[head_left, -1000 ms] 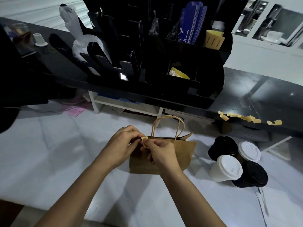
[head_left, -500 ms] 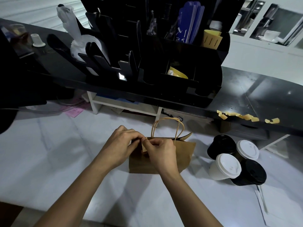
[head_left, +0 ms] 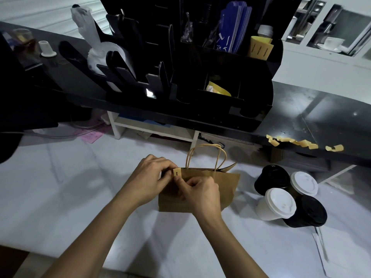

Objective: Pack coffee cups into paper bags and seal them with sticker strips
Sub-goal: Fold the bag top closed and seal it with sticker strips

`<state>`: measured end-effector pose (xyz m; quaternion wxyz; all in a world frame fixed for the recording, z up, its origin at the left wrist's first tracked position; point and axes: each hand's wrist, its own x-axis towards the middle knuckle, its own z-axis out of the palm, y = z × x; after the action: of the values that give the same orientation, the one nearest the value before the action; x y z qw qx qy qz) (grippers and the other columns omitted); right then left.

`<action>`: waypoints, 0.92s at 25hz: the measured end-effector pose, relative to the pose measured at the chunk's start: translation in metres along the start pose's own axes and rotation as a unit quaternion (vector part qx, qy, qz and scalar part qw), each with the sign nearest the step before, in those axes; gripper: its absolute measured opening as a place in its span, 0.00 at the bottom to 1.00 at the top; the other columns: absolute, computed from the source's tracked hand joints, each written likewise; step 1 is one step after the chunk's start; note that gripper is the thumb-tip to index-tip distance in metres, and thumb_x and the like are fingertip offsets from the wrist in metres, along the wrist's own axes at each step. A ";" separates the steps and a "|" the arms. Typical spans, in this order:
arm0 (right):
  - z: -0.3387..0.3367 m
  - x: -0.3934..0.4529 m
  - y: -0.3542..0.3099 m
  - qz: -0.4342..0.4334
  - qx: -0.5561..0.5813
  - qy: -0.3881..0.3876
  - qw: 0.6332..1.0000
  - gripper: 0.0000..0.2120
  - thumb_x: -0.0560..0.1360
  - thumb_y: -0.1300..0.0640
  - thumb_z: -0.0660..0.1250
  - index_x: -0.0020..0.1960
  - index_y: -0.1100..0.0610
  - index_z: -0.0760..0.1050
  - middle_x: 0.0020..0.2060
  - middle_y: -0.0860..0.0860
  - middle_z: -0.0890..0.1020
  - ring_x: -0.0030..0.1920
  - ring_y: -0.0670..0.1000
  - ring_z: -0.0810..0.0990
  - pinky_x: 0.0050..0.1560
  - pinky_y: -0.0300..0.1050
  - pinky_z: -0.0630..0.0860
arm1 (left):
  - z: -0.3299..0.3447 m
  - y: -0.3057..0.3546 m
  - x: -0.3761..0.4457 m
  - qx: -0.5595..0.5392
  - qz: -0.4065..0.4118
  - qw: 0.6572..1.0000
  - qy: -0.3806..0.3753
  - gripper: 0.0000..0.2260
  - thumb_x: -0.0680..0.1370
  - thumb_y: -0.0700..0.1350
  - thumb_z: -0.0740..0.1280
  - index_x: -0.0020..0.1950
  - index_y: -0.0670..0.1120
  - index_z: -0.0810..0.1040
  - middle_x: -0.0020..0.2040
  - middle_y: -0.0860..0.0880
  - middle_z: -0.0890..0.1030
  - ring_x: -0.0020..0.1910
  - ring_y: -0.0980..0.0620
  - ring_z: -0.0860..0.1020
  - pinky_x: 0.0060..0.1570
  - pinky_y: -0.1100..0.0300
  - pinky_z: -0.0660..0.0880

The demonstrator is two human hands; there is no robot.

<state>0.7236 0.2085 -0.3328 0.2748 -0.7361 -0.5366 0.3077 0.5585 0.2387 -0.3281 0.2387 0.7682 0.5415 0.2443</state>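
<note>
In the head view, the paper bag (head_left: 210, 189) stands at the centre of the white surface (head_left: 60, 197), handles up. Both hands meet at its upper left corner: the left hand (head_left: 152, 177) pinches the bag's top edge, and the right hand (head_left: 198, 191) pinches a small sticker strip (head_left: 177, 171). A second ago the strip sat loose between the fingertips; now it lies over the rim, so sealing looks underway. Four lidded cups (head_left: 281, 205) wait at right, and more strips (head_left: 301, 142) hang from the dark counter edge.
</note>
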 end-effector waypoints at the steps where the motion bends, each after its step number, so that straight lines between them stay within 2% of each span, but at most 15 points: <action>1: 0.000 -0.001 0.002 -0.001 -0.008 0.001 1.000 0.22 0.73 0.35 0.71 0.30 0.51 0.82 0.25 0.45 0.82 0.29 0.45 0.81 0.35 0.48 0.80 | 0.001 0.001 0.000 -0.003 0.000 1.000 0.004 0.07 0.81 0.49 0.65 0.56 0.58 0.80 0.51 0.66 0.77 0.56 0.59 0.69 0.52 0.60 0.71; 4: -0.002 -0.001 0.005 -0.006 -0.017 -0.001 1.000 0.22 0.74 0.36 0.71 0.31 0.52 0.82 0.25 0.45 0.82 0.28 0.46 0.80 0.33 0.47 0.80 | 0.005 0.003 0.000 0.001 0.002 1.000 0.027 0.03 0.81 0.52 0.66 0.52 0.60 0.79 0.47 0.67 0.75 0.53 0.60 0.69 0.48 0.63 0.70; 10: -0.004 -0.002 0.015 0.001 -0.011 0.000 1.000 0.19 0.72 0.38 0.73 0.31 0.51 0.82 0.25 0.45 0.81 0.28 0.47 0.79 0.31 0.45 0.77 | 0.007 0.005 0.000 0.036 0.016 0.997 0.070 0.03 0.81 0.51 0.66 0.49 0.57 0.79 0.44 0.64 0.77 0.49 0.58 0.70 0.46 0.63 0.67; 14: -0.017 0.007 0.023 0.011 0.012 0.061 0.998 0.18 0.73 0.39 0.73 0.30 0.48 0.80 0.25 0.43 0.80 0.29 0.45 0.78 0.29 0.40 0.69 | 0.001 0.005 0.001 0.068 0.020 0.995 0.075 0.05 0.82 0.51 0.64 0.49 0.55 0.78 0.44 0.61 0.78 0.48 0.55 0.70 0.47 0.59 0.65; 17: -0.034 0.013 0.029 0.017 0.052 0.114 0.992 0.16 0.72 0.40 0.74 0.32 0.47 0.78 0.27 0.42 0.79 0.31 0.43 0.78 0.31 0.39 0.68 | -0.007 0.001 0.000 0.078 0.015 0.993 0.086 0.05 0.82 0.50 0.64 0.50 0.52 0.79 0.44 0.60 0.78 0.48 0.54 0.70 0.48 0.58 0.65; 20: -0.046 0.018 0.036 0.012 0.109 0.167 0.980 0.13 0.71 0.44 0.76 0.38 0.49 0.75 0.32 0.45 0.79 0.35 0.44 0.78 0.33 0.39 0.69 | -0.011 -0.002 0.000 0.084 0.008 0.992 0.089 0.05 0.82 0.49 0.65 0.50 0.52 0.80 0.43 0.60 0.77 0.48 0.53 0.70 0.49 0.57 0.65; 23: -0.056 0.024 0.042 -0.009 0.156 0.159 0.975 0.15 0.72 0.48 0.76 0.53 0.46 0.73 0.47 0.46 0.78 0.46 0.46 0.77 0.41 0.41 0.73 | -0.011 -0.001 -0.001 0.083 0.001 0.992 0.090 0.04 0.82 0.49 0.65 0.50 0.54 0.79 0.44 0.61 0.76 0.49 0.54 0.69 0.49 0.58 0.66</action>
<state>0.7975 0.2162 -0.3303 0.4709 -0.7189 -0.4375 0.2645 0.5508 0.2393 -0.3208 0.1240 0.7609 0.5783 0.2668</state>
